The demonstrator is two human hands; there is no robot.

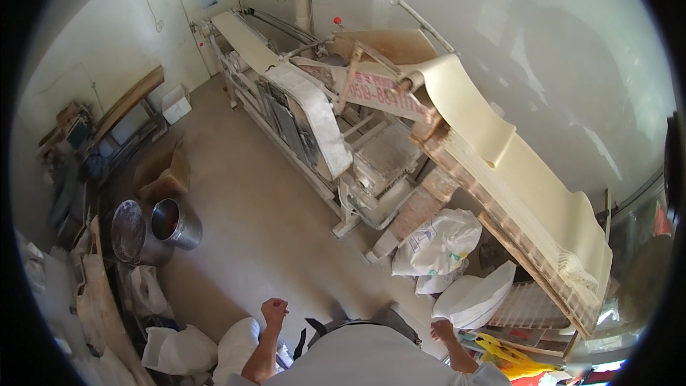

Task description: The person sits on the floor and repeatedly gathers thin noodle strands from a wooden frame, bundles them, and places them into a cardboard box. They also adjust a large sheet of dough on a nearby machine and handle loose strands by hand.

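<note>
My left hand [274,309] is raised over the floor at the lower middle, its fingers curled in and nothing showing in them. To the right, my right hand [442,330] hangs with its fingers curled, close to a full white sack [474,296]; I cannot tell whether they touch. No object shows in it. Ahead stands a floury dough-rolling machine [314,118]. A wide pale dough sheet [468,104] passes over its upper roller and down a sloping wooden slatted conveyor [493,211]. Thin noodle-like strands [572,266] lie near the conveyor's lower end.
Two metal buckets, one floury [129,232] and one shiny [187,225], stand at left by a cardboard box [163,171]. A printed white bag [437,243] sits under the conveyor. White sacks [179,350] lie at lower left; a yellow plastic bag [511,359] lies at lower right.
</note>
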